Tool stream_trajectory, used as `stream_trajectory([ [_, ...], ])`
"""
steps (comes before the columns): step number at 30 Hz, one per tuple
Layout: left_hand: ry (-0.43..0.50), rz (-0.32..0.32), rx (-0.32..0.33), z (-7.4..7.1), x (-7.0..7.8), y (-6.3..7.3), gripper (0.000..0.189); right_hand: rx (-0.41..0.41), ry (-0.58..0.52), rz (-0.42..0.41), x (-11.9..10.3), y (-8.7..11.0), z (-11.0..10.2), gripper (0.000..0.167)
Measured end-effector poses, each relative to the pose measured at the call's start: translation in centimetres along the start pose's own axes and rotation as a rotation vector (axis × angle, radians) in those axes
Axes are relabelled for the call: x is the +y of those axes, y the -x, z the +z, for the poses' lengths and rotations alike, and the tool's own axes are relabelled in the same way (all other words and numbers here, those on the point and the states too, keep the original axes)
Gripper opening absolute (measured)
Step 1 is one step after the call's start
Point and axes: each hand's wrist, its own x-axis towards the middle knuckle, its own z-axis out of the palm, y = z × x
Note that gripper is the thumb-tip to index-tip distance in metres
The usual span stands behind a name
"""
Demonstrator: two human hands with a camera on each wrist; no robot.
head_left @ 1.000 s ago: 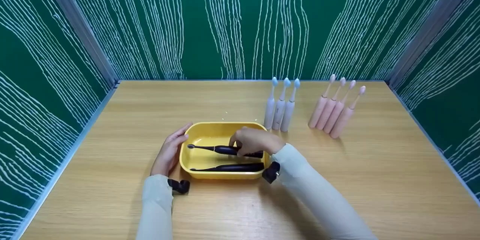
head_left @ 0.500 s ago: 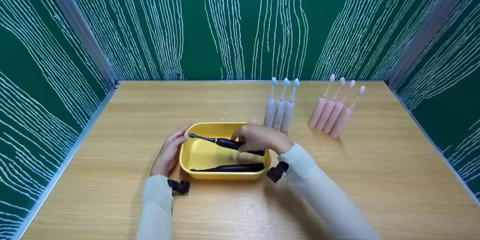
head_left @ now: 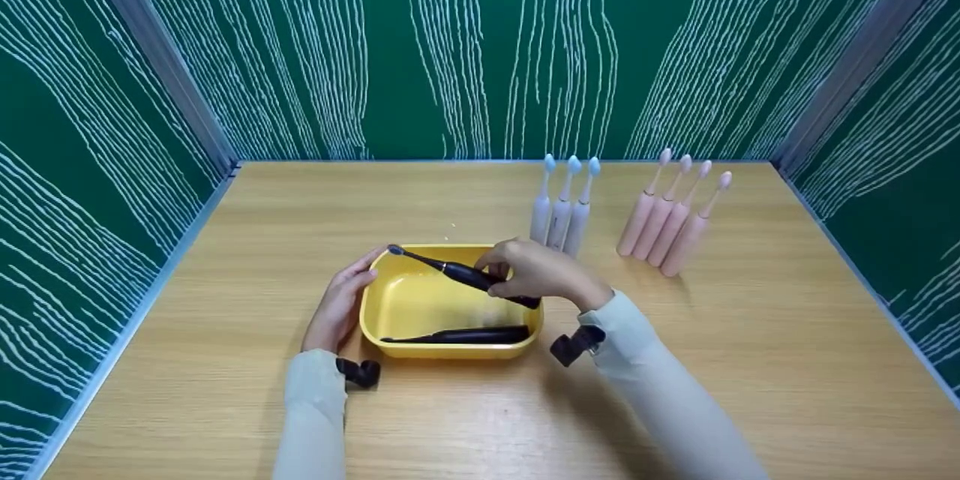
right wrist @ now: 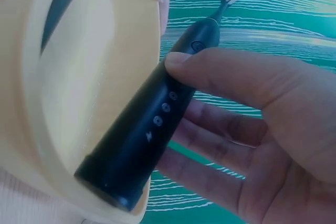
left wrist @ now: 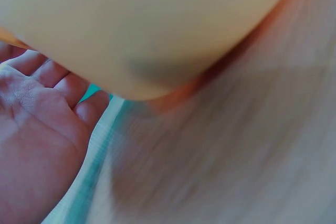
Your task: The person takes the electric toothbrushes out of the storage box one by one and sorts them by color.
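Observation:
A black electric toothbrush [head_left: 465, 275] hangs tilted above the yellow plastic bin [head_left: 450, 352], its brush head up and to the left. My right hand [head_left: 536, 270] pinches its handle [right wrist: 144, 114], thumb on the button side and fingers behind. In the right wrist view the handle's base is close to the bin's rim. A second black toothbrush [head_left: 465, 335] lies along the near side inside the bin. My left hand [head_left: 341, 300] rests against the bin's left outer wall; in the left wrist view its palm [left wrist: 39, 135] faces the wall and its fingers are partly hidden behind it.
Three white electric toothbrushes [head_left: 559, 221] with blue heads stand upright behind the bin, partly hidden by my right hand. Several pink toothbrushes [head_left: 667, 229] stand in a row farther right. Small white specks [head_left: 452, 225] lie on the wooden table [head_left: 300, 202]. Green patterned walls [head_left: 420, 52] enclose it.
My right hand has lifted the black toothbrush up from inside the bin and slightly right, tilting its head upward. The left hand and the second black toothbrush have stayed put.

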Motion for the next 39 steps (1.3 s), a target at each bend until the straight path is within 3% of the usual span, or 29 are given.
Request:
stream_trajectory([
  [6,-0.031,-0.013,0.021,0.0,0.0,0.0,0.050,0.079,-0.095,0.017,0.4,1.1,-0.4,0.034],
  [22,-0.050,-0.006,0.021,-0.1,0.0,0.1,0.051,0.229,-0.157,0.018,1.3,3.6,-1.1,0.034],
  [39,-0.054,-0.028,0.030,-0.2,-0.1,-0.1,0.053,0.451,-0.342,0.012,3.4,6.5,0.4,0.033],
])
